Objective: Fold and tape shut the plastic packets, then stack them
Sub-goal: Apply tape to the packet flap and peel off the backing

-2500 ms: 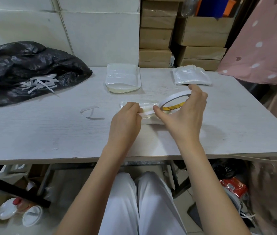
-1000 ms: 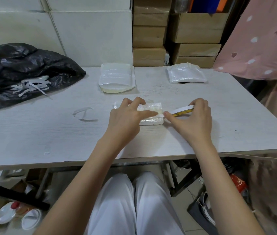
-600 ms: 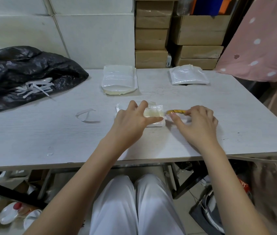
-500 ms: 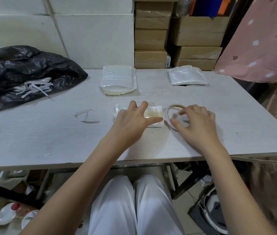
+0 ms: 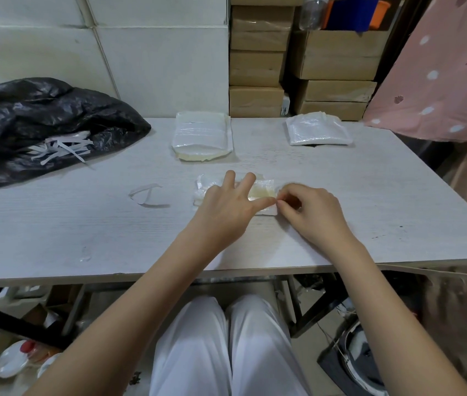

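A folded clear plastic packet (image 5: 260, 191) lies flat on the white table (image 5: 83, 224) in front of me. My left hand (image 5: 226, 208) presses on it with spread, straight fingers, its thumb reaching the packet's right end. My right hand (image 5: 313, 214) sits just right of the packet with curled fingers; thumb and forefinger pinch a bit of tape at the packet's right edge. The tape roll (image 5: 292, 184) lies flat on the table, mostly hidden under that hand. One stack of packets (image 5: 202, 135) sits behind, a second pile (image 5: 316, 132) at the back right.
A black plastic bag (image 5: 41, 118) with white strips (image 5: 61, 148) on it fills the table's left back. A loose curled strip (image 5: 146, 193) lies left of the packet. Cardboard boxes (image 5: 258, 70) stand behind the table, pink cloth (image 5: 440, 67) hangs at right.
The right hand drew the tape across the packet, laid the roll flat on the table, and now curls its fingers at the packet's right edge. The left hand went from pinching to pressing flat.
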A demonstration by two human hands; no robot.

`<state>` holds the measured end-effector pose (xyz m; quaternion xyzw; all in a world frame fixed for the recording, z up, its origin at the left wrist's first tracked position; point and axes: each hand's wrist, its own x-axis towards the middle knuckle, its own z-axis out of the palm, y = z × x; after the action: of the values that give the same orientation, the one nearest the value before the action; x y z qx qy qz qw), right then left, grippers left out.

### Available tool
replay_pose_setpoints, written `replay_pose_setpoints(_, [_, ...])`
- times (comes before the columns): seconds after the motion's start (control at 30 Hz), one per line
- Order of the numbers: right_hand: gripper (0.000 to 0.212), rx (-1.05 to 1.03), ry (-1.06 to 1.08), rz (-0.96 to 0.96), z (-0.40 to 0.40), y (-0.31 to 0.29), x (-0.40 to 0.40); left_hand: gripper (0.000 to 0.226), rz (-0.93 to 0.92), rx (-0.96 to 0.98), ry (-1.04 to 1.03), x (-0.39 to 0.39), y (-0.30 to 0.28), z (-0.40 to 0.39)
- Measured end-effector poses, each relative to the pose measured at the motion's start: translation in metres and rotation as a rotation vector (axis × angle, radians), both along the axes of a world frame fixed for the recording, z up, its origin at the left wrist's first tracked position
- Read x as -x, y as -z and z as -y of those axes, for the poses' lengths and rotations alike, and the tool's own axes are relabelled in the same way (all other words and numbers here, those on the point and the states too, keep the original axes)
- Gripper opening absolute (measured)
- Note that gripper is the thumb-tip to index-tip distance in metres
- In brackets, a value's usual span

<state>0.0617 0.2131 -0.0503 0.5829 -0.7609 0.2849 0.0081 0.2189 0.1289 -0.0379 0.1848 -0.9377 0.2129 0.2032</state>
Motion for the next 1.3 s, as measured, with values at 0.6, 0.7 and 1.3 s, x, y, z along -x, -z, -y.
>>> replay_pose_setpoints(0.6, [0.018,0.141,0.007,0.025,-0.018,0.002,0.009,0.073,0.003,-0.073,-0.054,-0.002,-0.004,-0.005])
replay_pose_setpoints(0.7, [0.049,-0.006,0.070,0.019,-0.018,0.003,0.010,0.078,-0.047,-0.132,-0.106,0.000,-0.005,-0.008])
replay_pose_setpoints(1.3, [0.012,0.192,-0.254,-0.118,0.018,-0.034,-0.048,0.045,-0.441,-0.573,-0.177,-0.013,0.008,0.007])
